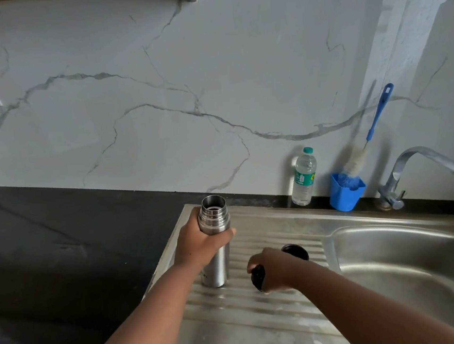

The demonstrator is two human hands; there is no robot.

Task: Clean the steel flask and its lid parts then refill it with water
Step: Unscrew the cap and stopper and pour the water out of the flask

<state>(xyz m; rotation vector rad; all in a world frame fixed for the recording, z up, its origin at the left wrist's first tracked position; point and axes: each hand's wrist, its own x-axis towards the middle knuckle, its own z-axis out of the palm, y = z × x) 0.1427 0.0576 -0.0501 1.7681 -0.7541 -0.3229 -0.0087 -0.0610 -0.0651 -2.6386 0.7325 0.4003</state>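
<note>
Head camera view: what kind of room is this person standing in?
Most likely a home kitchen. A steel sink with a ribbed drainboard is set into a dark countertop, a tap stands behind it, and the wall is marble-patterned.

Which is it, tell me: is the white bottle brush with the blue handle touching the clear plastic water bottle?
Apart. The head view shows bare marble wall between the bottle brush, which stands in the blue cup, and the water bottle.

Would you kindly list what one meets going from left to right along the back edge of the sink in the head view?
Steel flask, held upright by the left hand → plastic water bottle → blue cup holding the bottle brush → tap.
</note>
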